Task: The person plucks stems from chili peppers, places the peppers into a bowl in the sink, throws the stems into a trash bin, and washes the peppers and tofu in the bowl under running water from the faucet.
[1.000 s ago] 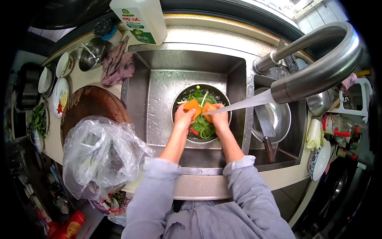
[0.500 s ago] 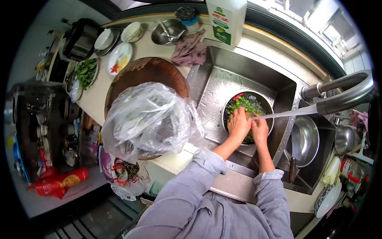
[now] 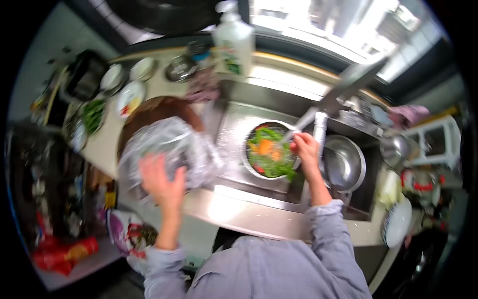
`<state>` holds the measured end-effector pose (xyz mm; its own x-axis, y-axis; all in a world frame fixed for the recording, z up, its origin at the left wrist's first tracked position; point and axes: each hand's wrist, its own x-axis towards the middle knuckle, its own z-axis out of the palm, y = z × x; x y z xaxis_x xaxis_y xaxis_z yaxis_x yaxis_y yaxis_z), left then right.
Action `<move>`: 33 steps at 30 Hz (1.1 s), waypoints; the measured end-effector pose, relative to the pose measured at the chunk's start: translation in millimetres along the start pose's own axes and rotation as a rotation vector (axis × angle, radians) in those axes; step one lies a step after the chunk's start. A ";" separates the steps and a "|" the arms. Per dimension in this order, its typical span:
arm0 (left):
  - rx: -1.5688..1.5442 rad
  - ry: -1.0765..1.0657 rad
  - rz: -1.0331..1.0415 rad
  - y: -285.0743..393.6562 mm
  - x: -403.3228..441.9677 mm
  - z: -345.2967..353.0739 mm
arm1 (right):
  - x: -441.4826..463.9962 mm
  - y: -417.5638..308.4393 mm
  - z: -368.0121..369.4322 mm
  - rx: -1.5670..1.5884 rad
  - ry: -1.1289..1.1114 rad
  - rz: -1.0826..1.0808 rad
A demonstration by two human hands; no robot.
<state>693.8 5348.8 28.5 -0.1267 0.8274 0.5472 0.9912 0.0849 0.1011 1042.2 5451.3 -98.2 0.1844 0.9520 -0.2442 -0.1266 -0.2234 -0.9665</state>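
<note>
One bowl (image 3: 246, 154) of green leaves (image 3: 270, 133) with orange and red pieces stands in the left basin (image 3: 231, 123) of the sink. The right hand (image 3: 308, 148) is at its right rim, fingers drawn narrow; through the blur I cannot tell whether they hold anything. The left hand (image 3: 164, 182) spreads wide over one plastic bag (image 3: 199, 154) on one round board (image 3: 158, 106). The right basin holds one metal bowl (image 3: 344, 164); two white bowls (image 3: 112, 77) stand at far left.

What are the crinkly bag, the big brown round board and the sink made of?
The bag: probably thin plastic, shiny and see-through, with crinkles. The round board: likely wood, brown and rather dull, though blur hides any grain. The sink: metal, perhaps stainless steel, grey with bright reflections.
</note>
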 end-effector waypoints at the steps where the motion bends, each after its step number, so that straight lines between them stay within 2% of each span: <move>1: 0.014 -0.086 -0.140 -15.2 -7.3 9.6 | 3.2 -15.9 -10.9 -0.053 0.006 -0.018; 2: 0.091 -0.059 -0.159 -24.8 -5.9 14.9 | 11.1 -29.0 -28.1 -0.100 0.095 -0.063; 3: 0.003 -0.155 -0.246 -29.6 -5.2 26.3 | 20.3 -37.6 -37.6 -0.134 0.159 -0.099; 4: -0.060 -0.244 -0.343 -42.4 -7.3 38.3 | 34.5 -43.1 -56.8 -0.207 0.340 -0.215; 5: -0.105 -0.328 -0.453 -59.0 -6.6 37.1 | 47.0 -53.1 -75.6 -0.194 0.357 -0.237; 6: -0.100 -0.370 -0.455 -62.7 1.3 28.4 | 54.6 -69.1 -85.9 -0.128 0.422 -0.322; 7: -0.102 -0.414 -0.463 -58.0 10.8 22.6 | 71.9 -75.7 -105.0 -0.262 0.575 -0.384; 8: -0.189 -0.329 -0.474 -52.1 17.1 11.1 | 108.6 -66.3 -135.9 -0.189 0.565 -0.530; 9: -0.279 -0.238 -0.476 -47.1 25.5 -1.9 | 126.1 -78.6 -153.0 -0.318 0.589 -0.361; 11: -0.401 -0.222 -0.462 -45.9 42.0 -26.5 | 207.2 -55.4 -209.4 -0.576 0.622 -0.535; 13: -0.532 -0.163 -0.462 -50.7 50.4 -36.3 | 221.4 -70.5 -201.1 -0.142 0.415 -0.306; 14: -0.598 -0.113 -0.469 -53.6 54.0 -38.0 | 220.5 -73.1 -184.2 0.233 0.236 -0.320; 15: -0.664 -0.065 -0.468 -57.9 57.1 -39.8 | 215.8 -78.4 -173.3 0.008 0.296 -0.201; 17: -0.733 -0.046 -0.476 -65.0 58.3 -40.0 | 227.4 -66.5 -176.7 -0.229 0.259 -0.329; 18: -0.779 -0.032 -0.513 -61.9 59.9 -39.6 | 216.8 -66.1 -174.5 -0.187 0.266 -0.361; 19: -0.829 -0.018 -0.550 -59.0 61.3 -39.0 | 200.4 -78.0 -168.9 -0.216 0.322 -0.146; 21: -0.851 -0.034 -0.550 -54.0 60.4 -40.6 | 165.3 -79.7 -142.3 0.183 0.394 -0.483; 23: -0.857 -0.011 -0.567 -47.5 56.5 -35.2 | 77.8 -94.2 -86.8 0.104 0.531 -0.465; 25: -0.995 -0.024 -0.553 -41.0 51.2 -24.4 | -11.6 -92.5 3.5 0.108 0.158 -0.514; 26: -1.065 -0.039 -0.571 -36.2 48.9 -15.5 | -55.0 -88.3 56.1 0.107 -0.126 -0.620; 27: -1.140 -0.057 -0.586 -31.3 47.5 -9.7 | -86.2 -83.5 92.2 -0.029 -0.335 -0.537; 28: -1.259 -0.060 -0.632 -26.6 47.3 -10.3 | -111.8 -65.7 124.4 -0.208 -0.456 -0.627; 29: -1.379 -0.058 -0.679 -22.7 49.0 -15.4 | -130.3 -68.3 159.0 -0.154 -0.517 -0.519; 31: -1.540 0.005 -0.773 -33.3 47.6 -37.6 | -136.9 -67.6 222.8 0.173 -0.462 -0.468; 33: -1.622 0.130 -0.856 -56.3 44.5 -61.6 | -114.3 -44.2 239.9 0.041 -0.448 -0.237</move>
<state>630.0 5346.6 98.3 -0.5976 0.8010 -0.0346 -0.3361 -0.2111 0.9179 792.9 5402.5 -8.5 -0.2225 0.9737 0.0486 -0.1716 0.0100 -0.9851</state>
